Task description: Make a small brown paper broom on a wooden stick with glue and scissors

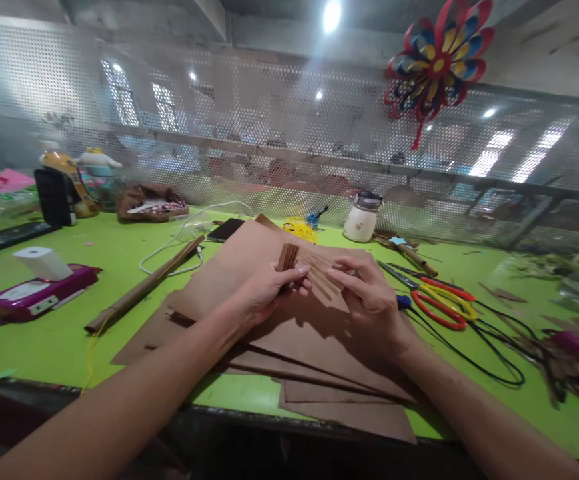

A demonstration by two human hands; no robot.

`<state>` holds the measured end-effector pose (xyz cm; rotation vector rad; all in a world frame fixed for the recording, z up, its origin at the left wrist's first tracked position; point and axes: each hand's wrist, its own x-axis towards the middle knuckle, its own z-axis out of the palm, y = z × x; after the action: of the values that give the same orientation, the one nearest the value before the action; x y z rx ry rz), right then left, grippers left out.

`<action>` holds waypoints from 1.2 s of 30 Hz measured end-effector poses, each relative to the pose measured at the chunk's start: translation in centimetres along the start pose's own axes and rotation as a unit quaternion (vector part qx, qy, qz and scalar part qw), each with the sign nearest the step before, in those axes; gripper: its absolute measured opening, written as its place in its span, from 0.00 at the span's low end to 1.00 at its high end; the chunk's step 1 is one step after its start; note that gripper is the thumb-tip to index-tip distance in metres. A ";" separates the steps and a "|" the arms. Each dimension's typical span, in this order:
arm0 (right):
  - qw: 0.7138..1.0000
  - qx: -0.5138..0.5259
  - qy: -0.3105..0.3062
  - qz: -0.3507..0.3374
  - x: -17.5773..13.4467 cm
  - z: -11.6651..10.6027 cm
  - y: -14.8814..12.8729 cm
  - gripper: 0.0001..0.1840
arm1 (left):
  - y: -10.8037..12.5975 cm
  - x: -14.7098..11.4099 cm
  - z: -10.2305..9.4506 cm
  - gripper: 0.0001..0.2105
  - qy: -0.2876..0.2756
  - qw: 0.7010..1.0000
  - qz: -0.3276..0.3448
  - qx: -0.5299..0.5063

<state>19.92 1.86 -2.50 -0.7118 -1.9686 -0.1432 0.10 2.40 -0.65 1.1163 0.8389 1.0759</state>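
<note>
My left hand (282, 287) is closed on a small stack of folded brown paper strips (288, 257), which stands up above the fingers. Beside it, several brown paper strips (323, 277) fan out between my two hands, over a pile of large brown paper sheets (314, 333). My right hand (369, 293) hovers at the right end of these strips, fingers loosely bent and apart. Nothing held shows in it; its thumb is hidden. The sheets lie across the front of the green table (239, 393).
Scissors with red and yellow handles (442, 300) and black cords (499, 373) lie on the right. A rolled brown paper tube (144, 287) and a purple power strip (42, 293) lie left. A white jug (362, 220), yellow string (299, 229) and a phone (227, 229) sit behind.
</note>
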 end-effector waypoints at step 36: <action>0.782 0.447 -0.027 0.433 0.4 0.3 -0.3 0.31 | -0.3 -0.5 0.4 0.12 -0.050 0.998 -0.007 0.032</action>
<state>19.41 1.92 -2.22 -0.8646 -1.3133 1.2942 0.40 1.80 -0.84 1.2069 0.8066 0.9797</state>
